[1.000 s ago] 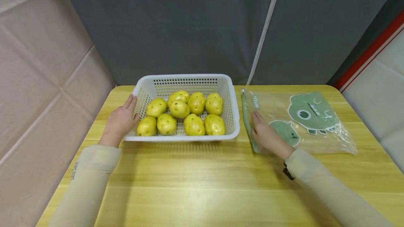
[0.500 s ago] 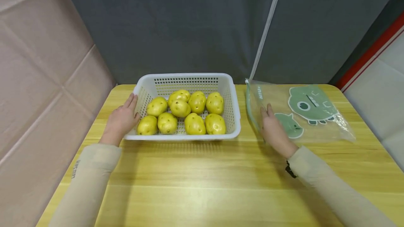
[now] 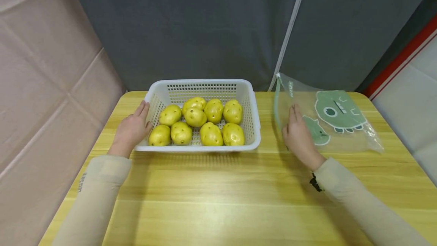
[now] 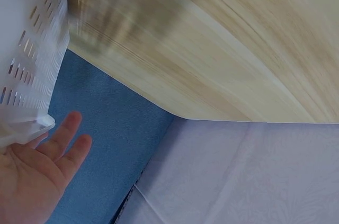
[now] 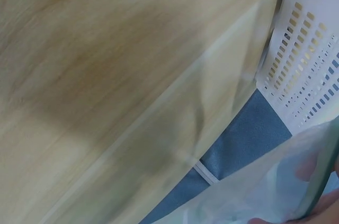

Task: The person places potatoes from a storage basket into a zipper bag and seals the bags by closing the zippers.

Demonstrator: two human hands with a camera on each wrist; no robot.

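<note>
A white plastic basket [image 3: 196, 149] with slotted walls holds several yellow potatoes [image 3: 211, 134] near the table's back edge. My left hand [image 3: 131, 132] rests against the basket's left rim; in the left wrist view its fingers [image 4: 66, 131] stretch out under the rim. To the right of the basket lies a clear zip bag [image 3: 339, 111] printed with green cartoon creatures. My right hand [image 3: 300, 139] pinches the bag near its green zip edge, which stands raised. Through the clear film in the right wrist view, part of a finger shows beside the green strip [image 5: 318, 179].
The wooden table [image 3: 205, 196] has rounded back corners. A dark grey curtain [image 3: 191, 29] with a white seam hangs close behind it. Quilted pale panels [image 3: 44, 86] border the left side, and a white panel [image 3: 423, 105] with a red strip borders the right.
My right hand has moved a little to the right and away from me, raising the zip edge of the bag and shifting it rightward. The left hand and the basket stay in place.
</note>
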